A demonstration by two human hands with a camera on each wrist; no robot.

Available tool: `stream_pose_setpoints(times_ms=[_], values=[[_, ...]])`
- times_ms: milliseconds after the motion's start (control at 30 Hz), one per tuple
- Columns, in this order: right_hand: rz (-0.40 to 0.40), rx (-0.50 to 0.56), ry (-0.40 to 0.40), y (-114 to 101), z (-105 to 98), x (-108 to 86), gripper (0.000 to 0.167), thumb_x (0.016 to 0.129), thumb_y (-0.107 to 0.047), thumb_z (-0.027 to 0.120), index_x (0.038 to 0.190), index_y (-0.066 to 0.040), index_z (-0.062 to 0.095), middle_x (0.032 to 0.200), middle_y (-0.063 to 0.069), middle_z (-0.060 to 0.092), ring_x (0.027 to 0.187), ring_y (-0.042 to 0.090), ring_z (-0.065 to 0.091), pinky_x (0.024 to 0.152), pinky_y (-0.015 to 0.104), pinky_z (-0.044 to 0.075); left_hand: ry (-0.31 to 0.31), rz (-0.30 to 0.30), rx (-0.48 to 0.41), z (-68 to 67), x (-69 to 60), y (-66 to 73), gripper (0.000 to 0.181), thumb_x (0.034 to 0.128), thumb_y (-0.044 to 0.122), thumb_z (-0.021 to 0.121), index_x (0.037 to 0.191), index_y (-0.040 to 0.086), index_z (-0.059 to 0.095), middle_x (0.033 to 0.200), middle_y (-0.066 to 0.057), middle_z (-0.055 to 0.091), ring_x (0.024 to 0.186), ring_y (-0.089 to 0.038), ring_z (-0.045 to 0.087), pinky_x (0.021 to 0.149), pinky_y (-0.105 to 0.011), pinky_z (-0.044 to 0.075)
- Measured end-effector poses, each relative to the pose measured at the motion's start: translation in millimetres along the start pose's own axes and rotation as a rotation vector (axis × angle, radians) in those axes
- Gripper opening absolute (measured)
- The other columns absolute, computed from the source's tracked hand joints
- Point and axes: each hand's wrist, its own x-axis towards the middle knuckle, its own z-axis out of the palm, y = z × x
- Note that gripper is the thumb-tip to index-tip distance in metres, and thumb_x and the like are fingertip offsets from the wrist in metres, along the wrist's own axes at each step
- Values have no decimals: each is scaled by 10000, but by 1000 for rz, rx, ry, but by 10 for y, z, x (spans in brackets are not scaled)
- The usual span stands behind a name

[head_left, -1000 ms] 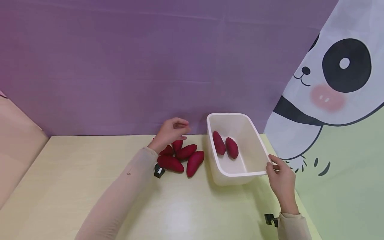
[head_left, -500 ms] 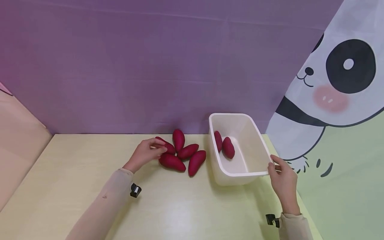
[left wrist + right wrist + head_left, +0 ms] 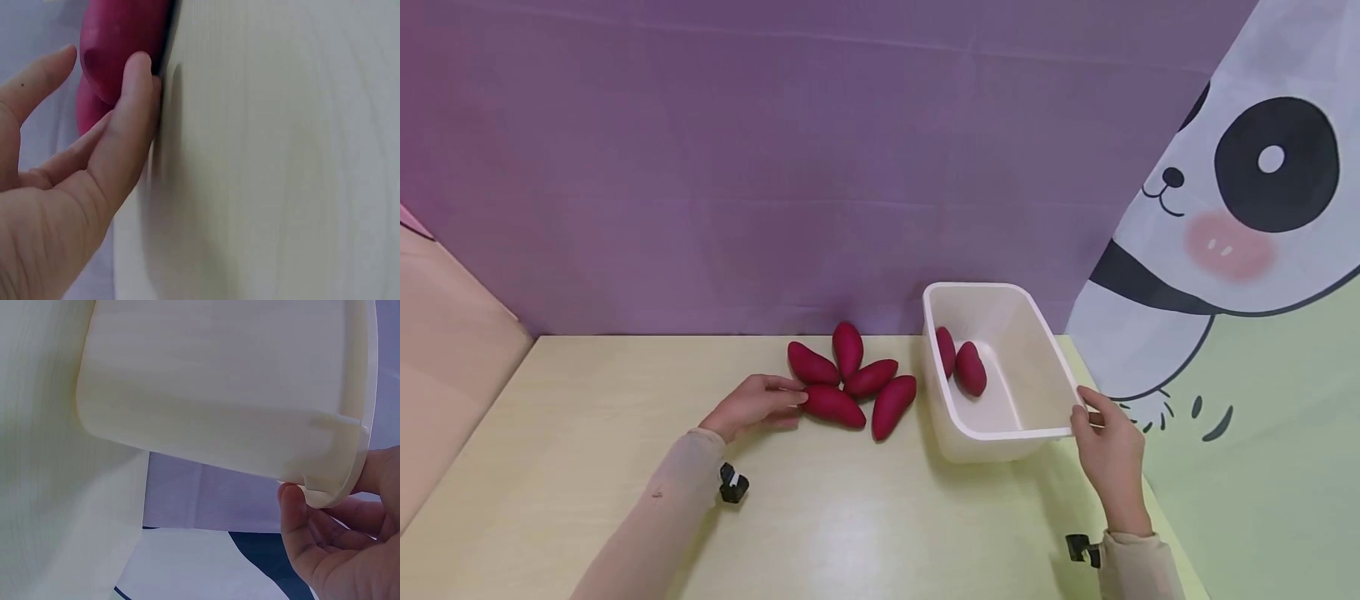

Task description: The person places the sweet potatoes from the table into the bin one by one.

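Several dark red, sweet-potato-shaped pieces lie clustered on the table. My left hand (image 3: 756, 407) is at the left end of the nearest red piece (image 3: 835, 407), thumb and fingers apart around its tip. In the left wrist view the fingers of my left hand (image 3: 94, 150) reach the red piece (image 3: 122, 44), with the thumb clear of it. A white bin (image 3: 985, 450) stands to the right, two red pieces (image 3: 972, 369) inside it. My right hand (image 3: 1111, 458) pinches the bin's near right rim corner; the right wrist view shows the hand (image 3: 350, 531) gripping the bin (image 3: 212, 381) there.
Other red pieces (image 3: 812, 364) fan out behind and right of the nearest one, between it and the bin. The table (image 3: 587, 467) meets a purple backdrop (image 3: 737, 167) at its back edge. A panda-printed cloth (image 3: 1150, 333) hangs at the right.
My left hand has moved left and nearer from above the pile, passing the back-left red piece to the nearest one. My right hand still holds the rim.
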Motion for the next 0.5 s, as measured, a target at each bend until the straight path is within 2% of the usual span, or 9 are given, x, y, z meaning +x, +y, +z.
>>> stream_pose_setpoints(times_ms=[67,133,300,500], values=[[5,-2,-5,-4,-1,-2,323,983,-59,547,1269,62,635,1078,281,679,829,429,703,581,92,431,-5,-26,-50,4,11,-12,466,944,93,696,1299,-148,515,1137,-151,643,1015,-302,670,870,-422,566],[6,-5,-6,-4,0,-2,324,983,-61,544,1269,61,635,1074,281,680,830,429,703,584,102,436,-13,-36,-62,10,20,-13,454,948,111,699,1280,-150,533,1139,-153,632,1006,-293,673,877,-419,563],[2,-8,4,-3,0,5,321,975,-50,547,1261,62,640,1057,276,686,816,421,706,593,83,420,-22,-48,-42,46,60,5,409,942,159,720,1197,-140,607,1098,-139,610,963,-271,671,872,-404,565],[6,-3,2,-4,-3,8,321,976,-55,547,1261,63,639,1068,276,684,823,423,705,602,79,418,-33,-53,-45,79,122,12,370,927,127,731,1153,-144,624,1038,-118,602,928,-248,658,866,-402,568]])
